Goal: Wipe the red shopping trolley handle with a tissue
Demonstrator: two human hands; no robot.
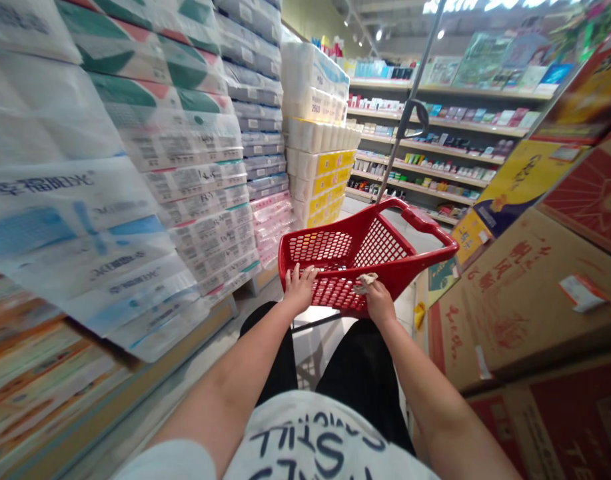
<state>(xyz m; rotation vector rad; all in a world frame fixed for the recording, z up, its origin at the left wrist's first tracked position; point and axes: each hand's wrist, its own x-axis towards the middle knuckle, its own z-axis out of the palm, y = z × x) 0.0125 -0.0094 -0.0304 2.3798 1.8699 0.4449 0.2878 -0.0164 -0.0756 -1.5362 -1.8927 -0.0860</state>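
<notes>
A red plastic shopping basket (335,247) with perforated walls stands in front of my knees, its long handle bar to the far right. My left hand (300,291) rests at the near left part of its rim, the fingers apart and lying over the edge. In my right hand (380,303) is a crumpled pale cloth (366,280), pinched between closed fingers. That hand is at the near rim too, on the right. Part of the basket's near wall is hidden behind my hands.
Tall stacks of wrapped tissue packs (150,133) line the left side. Cardboard boxes (515,293) are piled close on the right. Behind the basket rises a slanting metal pole (410,100). Shelves of small goods (465,120) stand at the back.
</notes>
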